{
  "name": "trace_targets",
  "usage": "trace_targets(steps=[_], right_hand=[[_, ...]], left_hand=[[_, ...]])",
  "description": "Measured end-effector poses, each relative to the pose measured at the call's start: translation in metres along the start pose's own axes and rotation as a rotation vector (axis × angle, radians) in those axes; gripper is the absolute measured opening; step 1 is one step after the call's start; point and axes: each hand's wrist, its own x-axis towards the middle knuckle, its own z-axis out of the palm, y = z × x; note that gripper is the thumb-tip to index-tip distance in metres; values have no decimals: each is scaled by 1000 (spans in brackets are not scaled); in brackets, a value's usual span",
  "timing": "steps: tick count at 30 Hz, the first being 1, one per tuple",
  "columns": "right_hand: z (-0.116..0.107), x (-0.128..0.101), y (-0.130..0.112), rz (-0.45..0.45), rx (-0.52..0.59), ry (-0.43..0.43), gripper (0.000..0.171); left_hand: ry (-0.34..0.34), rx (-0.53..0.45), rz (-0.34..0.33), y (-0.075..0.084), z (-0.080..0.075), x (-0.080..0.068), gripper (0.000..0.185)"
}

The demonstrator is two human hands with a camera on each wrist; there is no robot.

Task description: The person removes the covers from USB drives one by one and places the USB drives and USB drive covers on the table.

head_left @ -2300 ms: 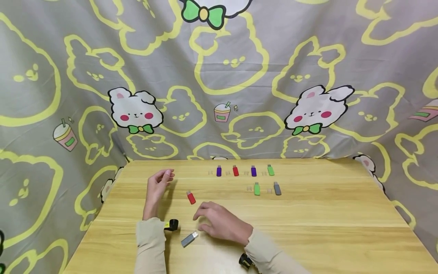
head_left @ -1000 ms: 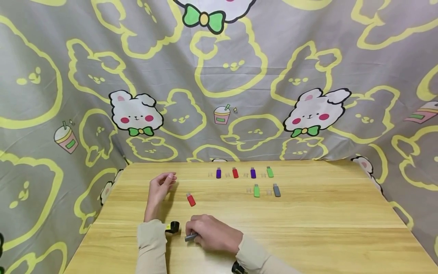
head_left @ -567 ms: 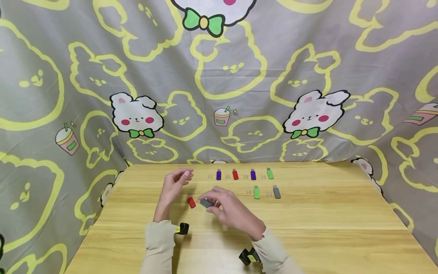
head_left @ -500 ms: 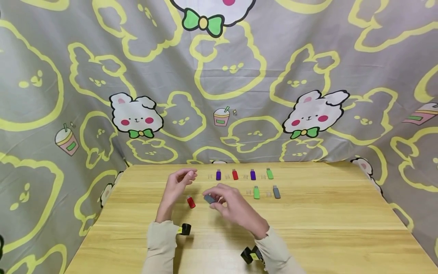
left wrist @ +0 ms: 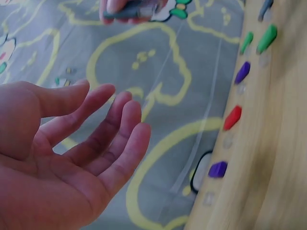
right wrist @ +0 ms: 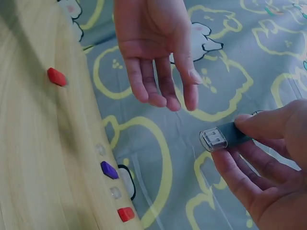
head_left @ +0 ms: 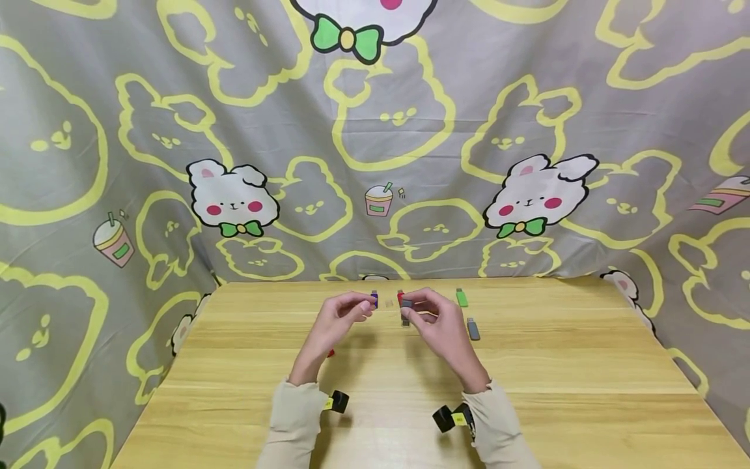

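Observation:
My right hand pinches a grey USB flash drive above the table. A clear cap covers its metal plug in the right wrist view. Facing it from the left, my left hand is held in the air with loosely bent fingers. Nothing lies in its palm, and a gap separates it from the drive. A red USB flash drive lies apart on the table; in the head view my left wrist hides most of it.
Along the table's back lie purple, red, purple and green flash drives, with loose clear caps beside several. Nearer lies another grey drive. A patterned curtain hangs behind the wooden table.
My right hand has taken the grey flash drive off the table, lifted it and carried it right and away from me. My left hand has moved right.

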Motion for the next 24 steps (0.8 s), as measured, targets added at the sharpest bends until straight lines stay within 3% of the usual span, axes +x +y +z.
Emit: trace_targets(steps=[11,19,24], right_hand=[[-3,2,6,40,141,102,19],[1,1,7,72,209,123,20],[2,1,6,82,210,92,19]], left_hand=[[-98,-72,7,4,26,1,23],[-30,-100,-7,3,34,2,16],[18,-97,-7,4,36,2,13]])
